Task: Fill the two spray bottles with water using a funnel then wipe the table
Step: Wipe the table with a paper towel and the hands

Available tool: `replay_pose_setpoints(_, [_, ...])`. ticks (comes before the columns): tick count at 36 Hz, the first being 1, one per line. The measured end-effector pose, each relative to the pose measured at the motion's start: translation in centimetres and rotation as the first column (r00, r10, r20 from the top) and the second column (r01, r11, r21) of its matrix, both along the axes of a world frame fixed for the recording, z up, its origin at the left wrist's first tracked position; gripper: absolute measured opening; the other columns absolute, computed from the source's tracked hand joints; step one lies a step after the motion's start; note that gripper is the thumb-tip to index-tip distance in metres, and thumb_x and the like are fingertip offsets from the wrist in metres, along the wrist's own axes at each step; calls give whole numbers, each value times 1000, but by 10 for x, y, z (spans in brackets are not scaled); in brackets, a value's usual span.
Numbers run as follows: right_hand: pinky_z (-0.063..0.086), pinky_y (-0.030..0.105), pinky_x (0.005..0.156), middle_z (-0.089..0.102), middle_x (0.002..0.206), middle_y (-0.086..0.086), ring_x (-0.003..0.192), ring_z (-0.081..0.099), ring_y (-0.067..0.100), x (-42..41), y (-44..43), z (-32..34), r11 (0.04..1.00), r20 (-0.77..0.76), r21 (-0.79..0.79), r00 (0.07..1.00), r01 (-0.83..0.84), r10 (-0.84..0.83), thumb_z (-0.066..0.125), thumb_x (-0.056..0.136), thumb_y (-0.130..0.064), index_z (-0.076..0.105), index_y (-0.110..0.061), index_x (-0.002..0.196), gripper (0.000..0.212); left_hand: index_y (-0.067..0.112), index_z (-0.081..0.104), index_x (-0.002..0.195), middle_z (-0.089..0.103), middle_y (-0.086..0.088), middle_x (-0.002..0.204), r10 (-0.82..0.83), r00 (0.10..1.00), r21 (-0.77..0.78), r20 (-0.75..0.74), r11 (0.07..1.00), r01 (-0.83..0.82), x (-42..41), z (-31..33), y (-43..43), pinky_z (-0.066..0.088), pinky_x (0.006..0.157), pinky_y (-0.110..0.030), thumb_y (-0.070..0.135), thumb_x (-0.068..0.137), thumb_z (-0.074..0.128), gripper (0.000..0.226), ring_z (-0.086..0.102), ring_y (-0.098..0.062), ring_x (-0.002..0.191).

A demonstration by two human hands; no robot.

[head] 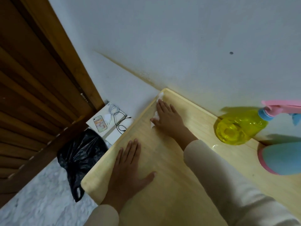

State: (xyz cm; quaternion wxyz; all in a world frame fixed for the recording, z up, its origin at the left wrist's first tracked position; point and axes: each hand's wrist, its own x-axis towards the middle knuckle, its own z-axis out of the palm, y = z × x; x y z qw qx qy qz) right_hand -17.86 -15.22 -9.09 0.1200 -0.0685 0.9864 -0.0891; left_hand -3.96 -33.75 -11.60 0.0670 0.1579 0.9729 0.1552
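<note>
My right hand (168, 118) lies flat with straight fingers on a white tissue (156, 115), pressing it onto the light wooden table (175, 185) near its far left corner. My left hand (130, 168) rests flat, palm down, on the table near its left edge. A yellow spray bottle (236, 126) with a blue collar and pink trigger head stands against the wall at the right. A second bottle (281, 158), blue with a pink base, is partly cut off at the right edge.
A black plastic bag (81, 159) hangs beside the table's left edge. Behind it a white box (112, 123) carries a phone, a charger and cables. A wooden door (37, 95) fills the left. The white wall runs along the table's back.
</note>
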Motion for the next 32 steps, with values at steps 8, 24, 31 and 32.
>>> replay_pose_setpoints(8, [7,36,118,5,159,12,147,7,24,5,4,6,985,-20,-160,998,57,-61,35,98,-44,6,-7,150,70,9,26,148,19,-3,157,-15,1000,21,19,1000,14,-1,1,-1,5,116,-37,82,78,28,101,10,-12,145])
replay_pose_setpoints(24, [6,30,118,8,159,13,147,7,23,42,-2,-13,986,-129,-77,983,-145,134,31,100,-29,8,-1,149,60,16,19,150,4,9,156,12,1000,31,-8,999,-12,-1,5,-2,-8,117,-26,81,72,39,104,0,-4,144])
replay_pose_setpoints(31, [8,36,117,10,159,12,147,9,23,43,-17,-6,985,-149,-169,989,-23,-3,33,99,-41,15,-3,148,65,16,15,150,5,6,158,15,1000,29,-14,999,-14,0,7,-1,-10,116,-26,80,72,38,104,-3,-3,143])
replay_pose_setpoints(32, [6,37,118,6,159,12,147,5,22,40,-23,-8,985,-140,-173,990,-14,-10,31,99,-43,12,-4,149,66,16,13,150,2,7,157,16,1000,34,-19,999,-15,0,7,-1,-11,116,-25,81,72,36,104,-5,-2,142])
